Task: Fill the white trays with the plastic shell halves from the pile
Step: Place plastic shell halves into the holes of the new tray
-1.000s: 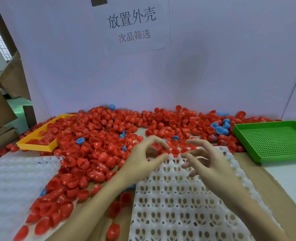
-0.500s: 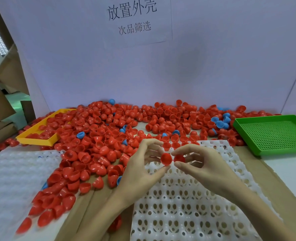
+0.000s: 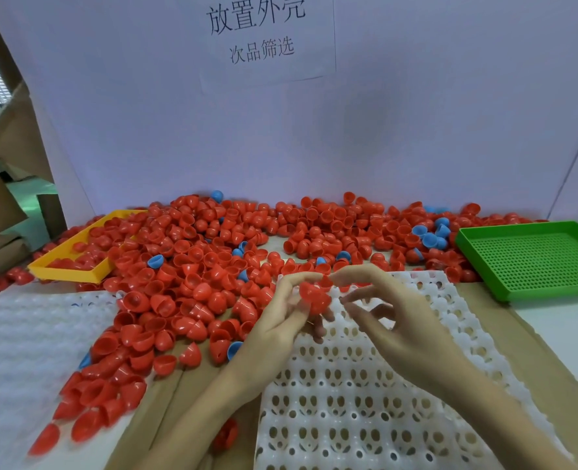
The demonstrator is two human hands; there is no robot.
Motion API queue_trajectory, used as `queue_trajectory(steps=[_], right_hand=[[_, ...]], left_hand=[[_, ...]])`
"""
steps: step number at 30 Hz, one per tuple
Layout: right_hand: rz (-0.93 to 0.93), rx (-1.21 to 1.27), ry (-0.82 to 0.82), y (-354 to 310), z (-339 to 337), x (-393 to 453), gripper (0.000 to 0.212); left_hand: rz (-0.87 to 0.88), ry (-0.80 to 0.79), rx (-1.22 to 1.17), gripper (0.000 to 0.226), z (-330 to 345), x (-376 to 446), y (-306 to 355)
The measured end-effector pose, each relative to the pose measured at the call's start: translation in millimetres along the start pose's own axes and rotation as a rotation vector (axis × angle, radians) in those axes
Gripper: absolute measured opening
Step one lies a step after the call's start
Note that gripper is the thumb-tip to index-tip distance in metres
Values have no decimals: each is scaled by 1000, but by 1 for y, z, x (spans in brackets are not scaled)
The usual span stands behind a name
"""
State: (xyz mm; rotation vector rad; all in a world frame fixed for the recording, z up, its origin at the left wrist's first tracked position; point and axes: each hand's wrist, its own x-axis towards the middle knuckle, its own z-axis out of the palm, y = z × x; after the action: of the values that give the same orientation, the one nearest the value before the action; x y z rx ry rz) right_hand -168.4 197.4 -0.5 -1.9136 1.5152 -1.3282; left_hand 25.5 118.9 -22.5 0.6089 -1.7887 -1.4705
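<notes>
- Since half a second ago both hands have risen a little above the far end of the white tray [image 3: 365,395], and the red shells between them have come closer together; a second ago the fingers were down at the edge of the pile.
- The left hand [image 3: 277,320] now holds red shell halves [image 3: 313,295] between thumb and fingers; I think there is more than one shell, perhaps nested, but the blur does not let me count them.
- The right hand [image 3: 392,320] has its forefinger tip at the top of the same shells. Its thumb and other fingers are curved below. I cannot tell if it really pinches a shell or only touches it.
- The pile [image 3: 192,266] of red shells, with some blue shells [image 3: 155,261] in it, lies on the counter [image 3: 552,361] behind and left of the tray.
- All tray cells that I can see are without a shell, so the filling is, in my judgement, only at its start.
- Probably the hands are separating the shells before one is put into a cell.
- A second white tray [image 3: 30,334] lies at the left, a yellow tray [image 3: 67,271] behind it, and a green tray [image 3: 535,259] at the right.
</notes>
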Motion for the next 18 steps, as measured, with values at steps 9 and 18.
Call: queue_trajectory(steps=[9,18], right_hand=[[63,159,67,-1,5,0,23],[120,-347,189,39,-50,23,35]], left_hand=[[-37,52,-53,37,8,3,0],[218,25,943,29,-9,5,-21]])
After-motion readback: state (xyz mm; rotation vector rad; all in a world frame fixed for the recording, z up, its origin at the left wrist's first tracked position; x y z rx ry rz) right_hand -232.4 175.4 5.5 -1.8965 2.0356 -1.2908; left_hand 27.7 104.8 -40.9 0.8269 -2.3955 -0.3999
